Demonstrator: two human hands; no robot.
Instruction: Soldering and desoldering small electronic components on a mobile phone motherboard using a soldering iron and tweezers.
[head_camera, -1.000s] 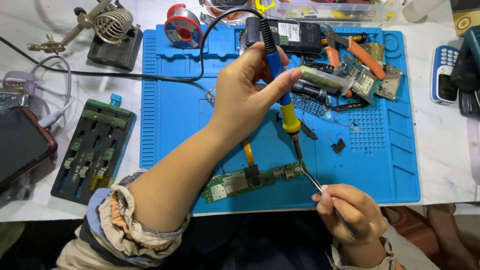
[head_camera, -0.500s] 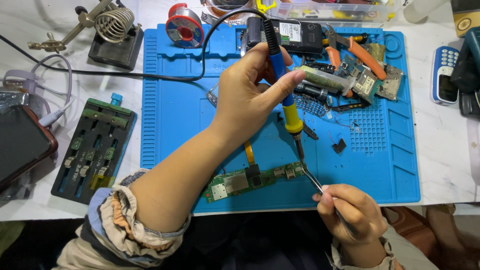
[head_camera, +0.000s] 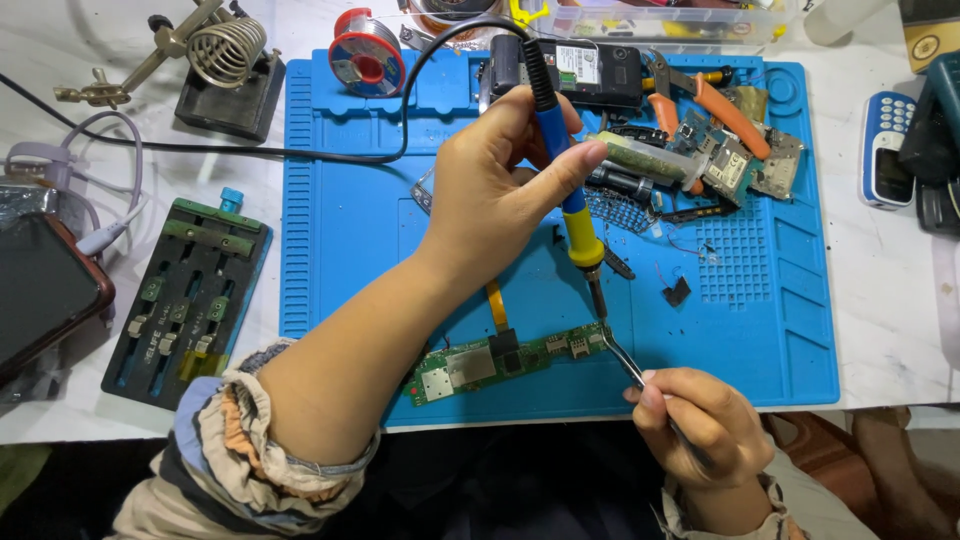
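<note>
My left hand (head_camera: 500, 190) grips a blue and yellow soldering iron (head_camera: 565, 190) like a pen, its tip down at the right end of a long green circuit board (head_camera: 505, 362). The board lies on the blue work mat (head_camera: 340, 230) near the front edge. My right hand (head_camera: 695, 425) holds metal tweezers (head_camera: 625, 358) whose points meet the board right beside the iron's tip. An orange ribbon strip (head_camera: 497, 305) lies just above the board.
A pile of phone parts, small boards and orange-handled pliers (head_camera: 700, 95) sits at the mat's back right. A solder spool (head_camera: 367, 62) and iron stand (head_camera: 225, 70) are at back left. A green-black board holder (head_camera: 185, 300) and a dark phone (head_camera: 40, 290) lie left; a blue-white phone (head_camera: 885, 150) right.
</note>
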